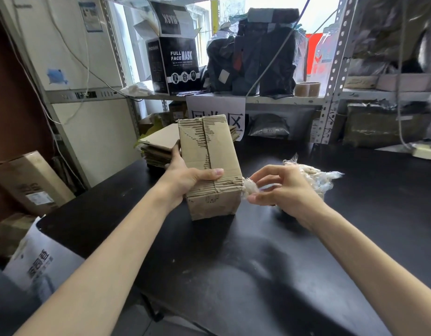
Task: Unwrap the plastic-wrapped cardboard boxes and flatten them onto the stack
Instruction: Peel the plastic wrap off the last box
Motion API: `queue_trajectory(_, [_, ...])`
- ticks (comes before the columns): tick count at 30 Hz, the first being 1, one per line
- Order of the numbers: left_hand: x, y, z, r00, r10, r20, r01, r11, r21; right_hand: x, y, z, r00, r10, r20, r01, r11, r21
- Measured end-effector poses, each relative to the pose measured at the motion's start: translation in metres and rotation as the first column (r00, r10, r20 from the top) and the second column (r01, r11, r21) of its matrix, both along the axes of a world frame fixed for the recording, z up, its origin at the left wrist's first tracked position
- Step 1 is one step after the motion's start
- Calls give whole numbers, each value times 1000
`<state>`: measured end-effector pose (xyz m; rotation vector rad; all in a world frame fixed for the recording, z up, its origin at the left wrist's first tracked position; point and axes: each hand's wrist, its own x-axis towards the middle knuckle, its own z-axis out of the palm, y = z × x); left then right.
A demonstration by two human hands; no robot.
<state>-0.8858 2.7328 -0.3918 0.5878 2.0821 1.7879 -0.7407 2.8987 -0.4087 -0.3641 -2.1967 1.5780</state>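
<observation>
A worn brown cardboard box (209,161) with torn paper along its seam stands over the black table (258,263). My left hand (185,175) grips its left side, thumb across the top. My right hand (279,187) pinches a crumpled wad of clear plastic wrap (316,178) that still touches the box's near right corner. Behind the box lies a stack of flattened cardboard (158,146) at the table's far left.
A metal shelf (258,99) runs behind the table with a black "Full Face Mask" box (178,66), dark bags and a tape roll (306,89). A long carton (27,183) leans at the left. A white paper sign (216,110) hangs from the shelf.
</observation>
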Motion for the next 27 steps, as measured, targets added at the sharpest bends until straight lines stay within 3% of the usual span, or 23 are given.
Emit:
queue_trajectory(4, [4,0,2,1000,-4,9,4,1000,17,-7,-12,-16,994,-66,-85,76,990,120])
queue_trajectory(10, [3,2,-3,1000,25,-1,-25,999,47,-3,-13,-8,976,-15,-218,-6,996,-93])
queue_trajectory(15, [0,2,4,998,24,-52,-28,996,-80,1,-14,4,978,44,-204,-45,999,-4])
queue_trajectory(19, [2,1,12,997,11,-78,-19,994,-109,6,-8,18,985,137,-101,-136,991,15])
queue_trajectory(27, [3,7,10,996,59,-66,-65,993,-96,4,-9,17,981,-156,-111,183,938,294])
